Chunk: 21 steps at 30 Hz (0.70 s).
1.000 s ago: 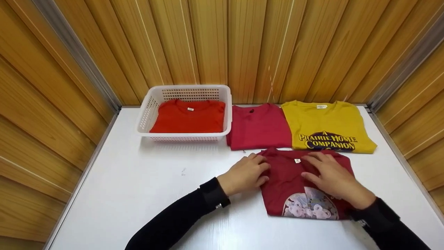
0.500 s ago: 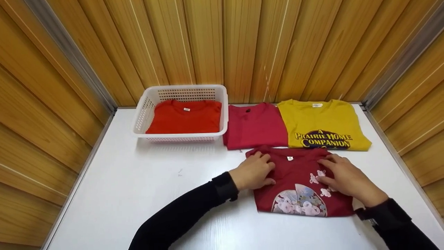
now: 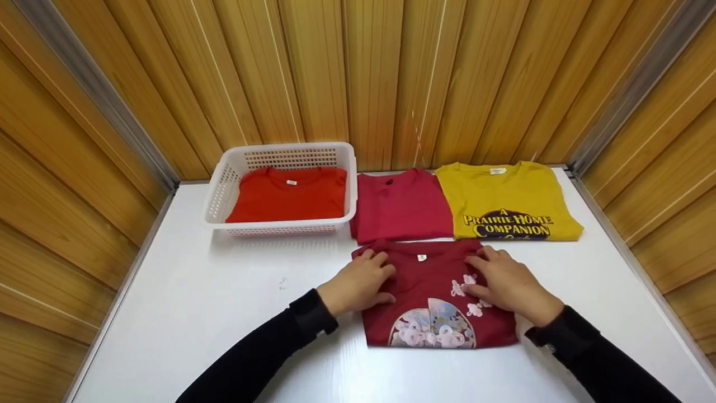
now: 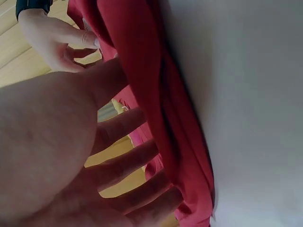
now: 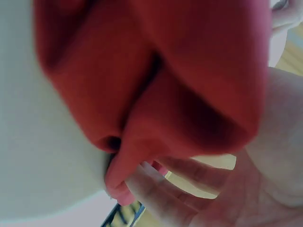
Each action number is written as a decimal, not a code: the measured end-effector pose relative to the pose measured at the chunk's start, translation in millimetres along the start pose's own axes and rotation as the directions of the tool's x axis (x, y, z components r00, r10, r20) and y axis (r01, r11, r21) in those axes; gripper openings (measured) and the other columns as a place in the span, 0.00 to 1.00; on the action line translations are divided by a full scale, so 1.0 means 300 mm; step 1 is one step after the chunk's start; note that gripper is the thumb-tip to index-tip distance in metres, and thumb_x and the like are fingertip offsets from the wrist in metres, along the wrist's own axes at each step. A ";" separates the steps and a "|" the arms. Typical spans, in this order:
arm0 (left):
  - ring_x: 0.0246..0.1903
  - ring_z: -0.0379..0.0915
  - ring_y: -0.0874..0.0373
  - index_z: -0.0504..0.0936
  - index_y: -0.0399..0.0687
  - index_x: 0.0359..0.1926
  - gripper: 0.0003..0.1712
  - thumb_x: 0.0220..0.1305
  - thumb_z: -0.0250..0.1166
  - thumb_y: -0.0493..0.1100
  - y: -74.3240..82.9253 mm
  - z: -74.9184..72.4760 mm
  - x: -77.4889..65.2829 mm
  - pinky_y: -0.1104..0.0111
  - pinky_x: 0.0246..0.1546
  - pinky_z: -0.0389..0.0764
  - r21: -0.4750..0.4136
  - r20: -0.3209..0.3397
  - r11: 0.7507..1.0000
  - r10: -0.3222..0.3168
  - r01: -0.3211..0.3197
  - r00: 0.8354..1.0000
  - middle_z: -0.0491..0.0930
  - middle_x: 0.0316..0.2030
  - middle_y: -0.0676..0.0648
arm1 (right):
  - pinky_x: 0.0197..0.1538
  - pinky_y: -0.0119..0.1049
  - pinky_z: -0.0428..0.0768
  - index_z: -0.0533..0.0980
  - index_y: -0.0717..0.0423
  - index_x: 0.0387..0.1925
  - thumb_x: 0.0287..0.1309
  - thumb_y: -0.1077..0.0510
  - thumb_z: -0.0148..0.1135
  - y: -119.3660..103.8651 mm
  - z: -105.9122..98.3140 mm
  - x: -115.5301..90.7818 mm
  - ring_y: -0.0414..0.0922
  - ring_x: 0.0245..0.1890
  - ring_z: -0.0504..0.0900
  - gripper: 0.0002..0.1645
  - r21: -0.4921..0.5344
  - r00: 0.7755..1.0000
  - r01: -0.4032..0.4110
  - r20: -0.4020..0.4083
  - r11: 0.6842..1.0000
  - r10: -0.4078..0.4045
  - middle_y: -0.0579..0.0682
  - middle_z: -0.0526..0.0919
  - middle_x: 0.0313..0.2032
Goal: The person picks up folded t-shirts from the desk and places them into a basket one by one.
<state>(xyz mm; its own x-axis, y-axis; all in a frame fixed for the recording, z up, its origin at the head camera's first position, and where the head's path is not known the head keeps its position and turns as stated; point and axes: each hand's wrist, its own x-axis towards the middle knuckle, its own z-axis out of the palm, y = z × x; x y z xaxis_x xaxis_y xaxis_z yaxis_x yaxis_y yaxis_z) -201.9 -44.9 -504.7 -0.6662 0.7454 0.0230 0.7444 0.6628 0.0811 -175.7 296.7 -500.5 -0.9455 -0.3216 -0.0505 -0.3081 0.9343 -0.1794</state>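
A folded dark red T-shirt (image 3: 414, 285) with a pale floral print lies flat in front of me on the white table. My left hand (image 3: 361, 282) rests on its left side, fingers spread and fairly straight across the cloth. On the opposite side my right hand (image 3: 506, 282) touches the shirt near its shoulder, fingers loosely bent. In the left wrist view the left fingers (image 4: 120, 163) lie against the layered red edge. The right wrist view shows bunched red folds (image 5: 151, 94) beside the right fingers (image 5: 161, 189), whose tips are partly hidden.
Behind the dark red shirt lie a folded crimson shirt (image 3: 400, 210) and a folded yellow shirt (image 3: 503, 190) with lettering. A white plastic basket (image 3: 279, 228) at the back left holds a folded red-orange shirt (image 3: 288, 198). Wood-patterned panels (image 3: 313, 73) enclose the table (image 3: 224, 313).
The dark red shirt has slid left along the table under both hands. Earlier, my right hand shifted right across it, uncovering more of the small pink prints. The head view has shifted slightly.
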 end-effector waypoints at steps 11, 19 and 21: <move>0.56 0.75 0.46 0.88 0.49 0.54 0.25 0.68 0.79 0.61 -0.131 0.006 -0.152 0.56 0.60 0.84 -0.119 -0.021 0.991 -0.069 0.066 0.997 0.82 0.57 0.44 | 0.54 0.68 0.86 0.82 0.58 0.69 0.67 0.36 0.76 -0.155 0.051 0.089 0.67 0.62 0.80 0.40 -0.030 0.996 0.083 -0.035 0.996 -0.084 0.69 0.80 0.66; 0.58 0.76 0.47 0.89 0.50 0.55 0.22 0.73 0.75 0.60 -0.188 0.015 -0.181 0.56 0.63 0.83 -0.164 -0.064 0.986 -0.033 0.022 0.997 0.83 0.58 0.45 | 0.59 0.65 0.85 0.83 0.55 0.66 0.67 0.38 0.77 -0.146 0.042 0.124 0.64 0.58 0.81 0.36 0.063 0.994 0.102 -0.034 0.993 -0.100 0.65 0.81 0.62; 0.57 0.78 0.48 0.89 0.50 0.55 0.19 0.75 0.73 0.57 -0.204 0.013 -0.185 0.57 0.63 0.84 -0.191 -0.104 0.981 -0.041 0.021 0.994 0.85 0.56 0.46 | 0.62 0.63 0.85 0.83 0.57 0.66 0.70 0.42 0.75 -0.128 0.030 0.136 0.62 0.58 0.83 0.33 0.120 0.993 0.114 -0.050 0.986 -0.109 0.64 0.82 0.61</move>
<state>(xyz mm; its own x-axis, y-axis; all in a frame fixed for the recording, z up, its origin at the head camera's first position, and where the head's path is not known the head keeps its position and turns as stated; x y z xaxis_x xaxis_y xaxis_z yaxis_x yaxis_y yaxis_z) -210.4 -126.4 -514.8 -0.6975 0.7058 0.1235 0.7080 0.6524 0.2703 -201.6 246.3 -504.4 -0.9105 -0.4131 0.0189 -0.3992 0.8662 -0.3007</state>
